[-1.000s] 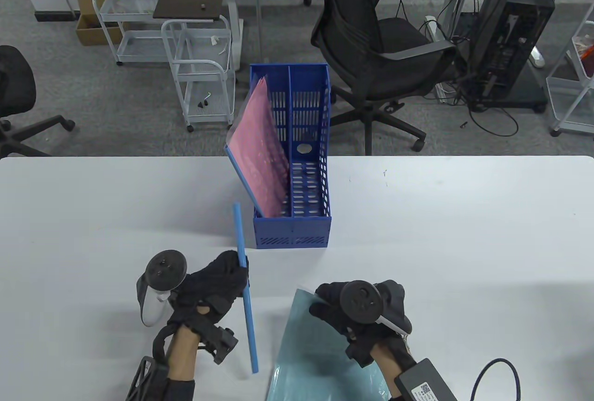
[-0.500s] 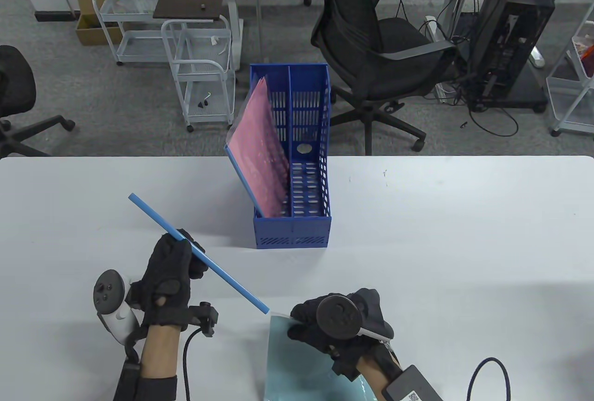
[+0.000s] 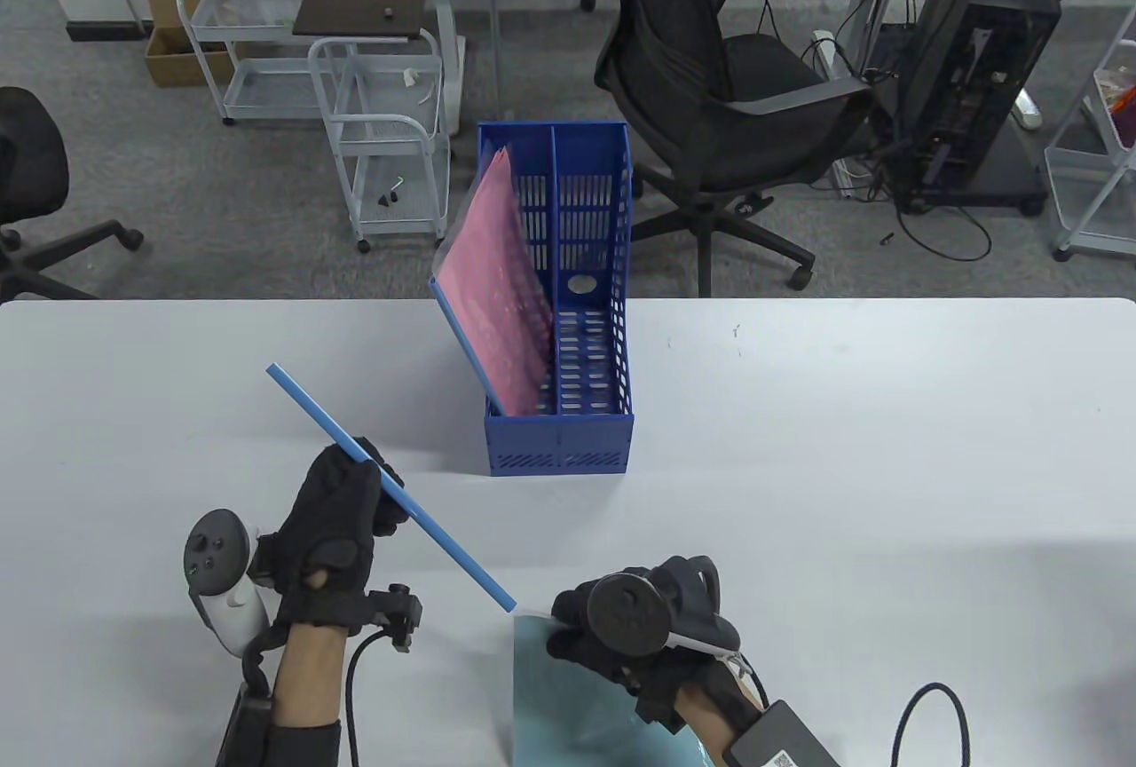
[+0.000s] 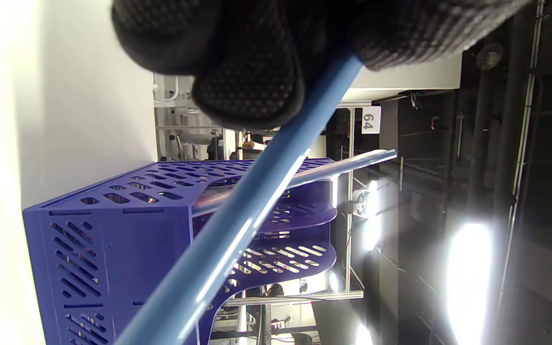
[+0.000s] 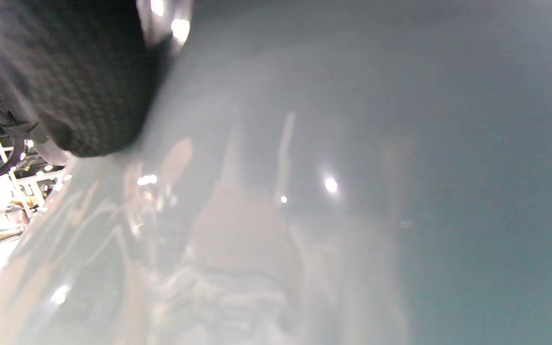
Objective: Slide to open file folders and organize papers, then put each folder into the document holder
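White table [image 3: 887, 447]: bare surface left of and right of the blue perforated plastic document holder [image 3: 559, 438], which stands mid-table near the far edge. Left hand [image 3: 330, 527] pinches a thin blue slide bar [image 3: 390, 489], angled from far-left toward near-right; its near tip almost meets the teal translucent folder [image 3: 568, 696] at the table's near edge. Pink folder [image 3: 497, 305] leans in the holder's left compartment. Right hand [image 3: 639, 625] grips the teal folder's far corner.

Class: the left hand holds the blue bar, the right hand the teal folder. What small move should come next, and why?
Probably slide the blue bar onto the teal folder's edge: the left hand has its lower tip at the corner that the right hand grips.
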Available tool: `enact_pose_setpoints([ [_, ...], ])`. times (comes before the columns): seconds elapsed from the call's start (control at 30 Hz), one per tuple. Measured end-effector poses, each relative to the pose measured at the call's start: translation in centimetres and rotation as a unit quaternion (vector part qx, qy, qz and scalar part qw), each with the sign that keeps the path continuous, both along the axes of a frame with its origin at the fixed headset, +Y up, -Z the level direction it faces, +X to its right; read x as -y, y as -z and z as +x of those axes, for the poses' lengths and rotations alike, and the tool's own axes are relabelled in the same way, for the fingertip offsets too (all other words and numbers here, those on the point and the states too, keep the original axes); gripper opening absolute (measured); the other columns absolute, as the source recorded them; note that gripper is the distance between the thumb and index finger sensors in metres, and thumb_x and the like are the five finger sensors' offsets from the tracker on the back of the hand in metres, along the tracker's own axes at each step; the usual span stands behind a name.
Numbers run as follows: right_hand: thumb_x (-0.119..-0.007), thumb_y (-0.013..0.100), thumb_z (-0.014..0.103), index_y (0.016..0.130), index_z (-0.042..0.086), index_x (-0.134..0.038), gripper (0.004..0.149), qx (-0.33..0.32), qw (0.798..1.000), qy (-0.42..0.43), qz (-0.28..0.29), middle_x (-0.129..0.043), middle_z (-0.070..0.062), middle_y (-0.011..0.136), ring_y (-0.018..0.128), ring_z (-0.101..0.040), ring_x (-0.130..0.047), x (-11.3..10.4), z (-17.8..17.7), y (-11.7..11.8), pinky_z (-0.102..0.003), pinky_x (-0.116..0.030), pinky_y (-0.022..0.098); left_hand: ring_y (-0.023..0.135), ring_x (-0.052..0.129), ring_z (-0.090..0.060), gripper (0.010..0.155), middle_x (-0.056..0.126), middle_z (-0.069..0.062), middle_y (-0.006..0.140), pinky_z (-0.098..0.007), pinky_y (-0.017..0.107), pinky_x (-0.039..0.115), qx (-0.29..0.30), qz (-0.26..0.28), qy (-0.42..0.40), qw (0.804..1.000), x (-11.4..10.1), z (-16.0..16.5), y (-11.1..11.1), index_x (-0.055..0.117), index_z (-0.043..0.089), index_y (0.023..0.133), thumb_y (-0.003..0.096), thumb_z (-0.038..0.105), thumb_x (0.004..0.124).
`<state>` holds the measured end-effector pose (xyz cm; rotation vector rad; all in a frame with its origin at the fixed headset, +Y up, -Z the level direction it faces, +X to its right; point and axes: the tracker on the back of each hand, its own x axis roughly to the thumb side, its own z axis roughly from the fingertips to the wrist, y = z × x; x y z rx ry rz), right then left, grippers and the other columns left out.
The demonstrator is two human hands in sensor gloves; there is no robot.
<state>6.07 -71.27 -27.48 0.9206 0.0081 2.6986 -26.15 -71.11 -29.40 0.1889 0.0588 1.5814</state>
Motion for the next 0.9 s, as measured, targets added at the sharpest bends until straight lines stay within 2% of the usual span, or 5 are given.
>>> enact_pose_setpoints([
  [0.33,-0.091,0.028,0.050,0.061,0.023,-0.096,0.043,-0.012,1.000,-0.003,-0.004,-0.105,0.002,0.040,0.021,-0.015,-0.100,0.1,-0.5,-0.3,-0.038,-0.090,0.033,0.043,0.107,-0.019,0.050,0.095,0.003,0.073,-0.038,0.035,0.091,0.006,-0.002,0.017,1.000,-0.2,0.3,0.0,0.080,0.023,0.091,0.0453,0.045,0.081],
  [0.53,-0.090,0.028,0.050,0.061,0.023,-0.097,0.042,-0.025,0.999,-0.009,-0.018,-0.105,0.002,0.040,0.021,-0.015,-0.100,0.3,-0.9,-0.4,-0.038,-0.090,0.033,0.042,0.108,-0.020,0.050,0.097,0.002,0.073,-0.039,0.035,0.092,0.076,0.000,0.094,0.993,-1.4,2.2,0.1,0.082,0.023,0.091,0.0450,0.044,0.082],
  [0.77,-0.089,0.030,0.049,0.060,0.023,-0.097,0.041,-0.004,0.998,0.047,-0.051,-0.105,0.002,0.039,0.021,-0.014,-0.099,-0.4,0.2,0.3,-0.037,-0.090,0.033,0.038,0.110,-0.017,0.050,0.099,0.003,0.070,-0.037,0.033,0.094,0.190,-0.023,0.240,0.952,-1.2,8.6,0.0,0.085,0.024,0.089,0.0438,0.045,0.083],
  [0.83,-0.089,0.030,0.049,0.060,0.023,-0.098,0.041,0.031,0.994,0.090,-0.061,-0.105,0.002,0.038,0.020,-0.014,-0.099,-0.8,1.7,1.1,-0.037,-0.090,0.032,0.038,0.109,-0.017,0.050,0.099,0.002,0.070,-0.037,0.034,0.093,0.254,-0.053,0.268,0.928,0.0,11.0,0.1,0.085,0.023,0.090,0.0445,0.045,0.083],
  [0.9,-0.088,0.031,0.049,0.059,0.023,-0.098,0.040,0.077,0.989,0.113,-0.064,-0.105,0.002,0.037,0.019,-0.013,-0.099,-0.9,3.6,2.0,-0.036,-0.091,0.032,0.038,0.107,-0.019,0.050,0.098,-0.002,0.070,-0.039,0.034,0.091,0.277,-0.062,0.269,0.921,0.8,12.2,0.1,0.084,0.022,0.090,0.0449,0.044,0.082],
])
